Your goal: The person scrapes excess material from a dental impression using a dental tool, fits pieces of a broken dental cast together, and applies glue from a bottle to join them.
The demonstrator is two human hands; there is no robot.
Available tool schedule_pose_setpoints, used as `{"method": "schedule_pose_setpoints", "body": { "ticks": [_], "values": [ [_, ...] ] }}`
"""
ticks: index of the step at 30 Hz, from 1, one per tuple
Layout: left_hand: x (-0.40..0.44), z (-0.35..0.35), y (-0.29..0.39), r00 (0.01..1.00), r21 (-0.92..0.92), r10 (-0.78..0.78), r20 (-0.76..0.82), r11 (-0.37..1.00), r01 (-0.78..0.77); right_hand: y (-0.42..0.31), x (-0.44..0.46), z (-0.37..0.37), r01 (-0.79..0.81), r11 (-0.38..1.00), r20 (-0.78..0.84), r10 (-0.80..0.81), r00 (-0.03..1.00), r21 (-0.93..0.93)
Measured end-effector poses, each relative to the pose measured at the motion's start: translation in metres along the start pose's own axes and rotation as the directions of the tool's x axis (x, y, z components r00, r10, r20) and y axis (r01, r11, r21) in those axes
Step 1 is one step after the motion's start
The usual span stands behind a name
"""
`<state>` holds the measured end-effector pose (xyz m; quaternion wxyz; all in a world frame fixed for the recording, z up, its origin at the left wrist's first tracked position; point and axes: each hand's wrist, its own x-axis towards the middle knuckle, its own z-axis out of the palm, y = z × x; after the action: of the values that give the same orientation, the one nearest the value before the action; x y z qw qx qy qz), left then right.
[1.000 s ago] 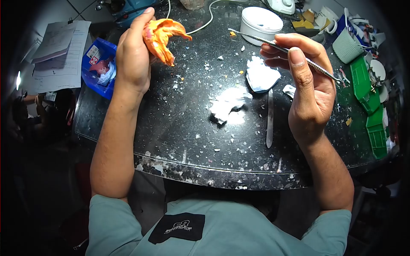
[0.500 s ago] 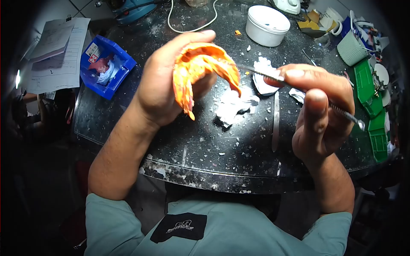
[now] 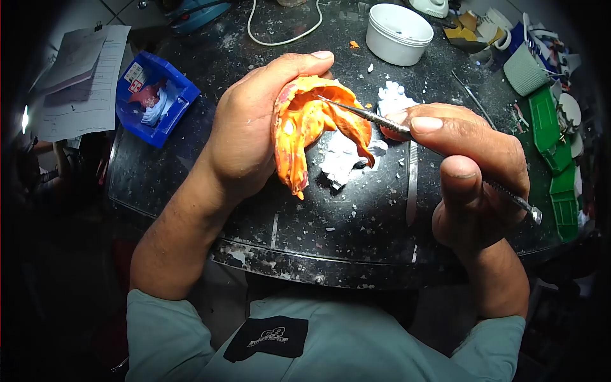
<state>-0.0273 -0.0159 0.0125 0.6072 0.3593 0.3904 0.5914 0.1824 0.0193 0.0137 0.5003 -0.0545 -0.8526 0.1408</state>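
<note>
the left hand [image 3: 251, 124] was closed around the orange mould [image 3: 307, 124], holding it from its 9 o'clock side, the thumb stretched along the top edge. the mould sat in front of the person, above the table [image 3: 305, 224], curved like a horseshoe with its gap facing about 5 o'clock. the right hand [image 3: 487, 165] gripped a slim metal tool [image 3: 377, 120] between thumb and fingers. the tool's shaft ran toward 10 o'clock, and its tip lay inside the hollow of the mould, near the upper edge; whether it touched there could not be told.

counting from the mould, a crumpled white lump [image 3: 340, 167] lay on the table near 4 o'clock, partly covered by the mould. farther out at 4 o'clock was a flat blade [image 3: 412, 188]. a knobbed white cast [image 3: 396, 99] showed at 2 o'clock, partly hidden by the right hand. a white tub [image 3: 400, 48] stood between 1 and 2 o'clock, and a pale cord [image 3: 283, 44] looped near 11 o'clock. toward 9 to 10 o'clock were a blue bin [image 3: 182, 113] and, beyond it, papers [image 3: 79, 83]. green trays [image 3: 551, 130] lined 3 o'clock.
</note>
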Motion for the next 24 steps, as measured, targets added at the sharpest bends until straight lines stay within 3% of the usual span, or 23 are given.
{"method": "schedule_pose_setpoints", "body": {
  "ticks": [5,8,10,11,13,19,24],
  "values": [
    [-0.001,0.001,0.002,0.999,-0.015,-0.052,0.008,0.999,0.052,-0.002,-0.001,-0.002,-0.044,0.999,0.009,0.044,0.999,0.001],
    [-0.009,0.019,0.005,0.995,0.027,-0.035,-0.098,0.999,0.037,-0.002,0.000,0.000,-0.053,0.999,0.001,0.053,0.999,-0.007],
    [-0.009,0.014,0.005,0.999,-0.027,-0.050,-0.010,0.998,0.050,-0.004,0.000,0.003,-0.077,0.997,-0.016,0.076,0.997,-0.012],
    [-0.006,-0.005,0.004,0.989,-0.098,-0.062,0.134,0.992,0.075,-0.005,0.000,0.003,-0.086,0.996,-0.023,0.085,0.996,-0.017],
    [-0.004,-0.016,0.001,0.967,-0.156,-0.052,0.249,0.983,0.093,-0.006,0.000,0.004,-0.078,0.996,-0.027,0.077,0.997,-0.033],
    [-0.003,0.000,0.000,0.993,-0.038,-0.119,0.017,0.992,0.120,-0.002,0.004,0.001,0.002,0.995,0.035,0.002,0.999,-0.096],
    [-0.005,0.006,0.000,0.994,0.028,-0.100,-0.045,0.994,0.101,-0.002,0.001,0.002,-0.017,0.995,0.019,0.019,1.000,-0.099]
  ]
}}
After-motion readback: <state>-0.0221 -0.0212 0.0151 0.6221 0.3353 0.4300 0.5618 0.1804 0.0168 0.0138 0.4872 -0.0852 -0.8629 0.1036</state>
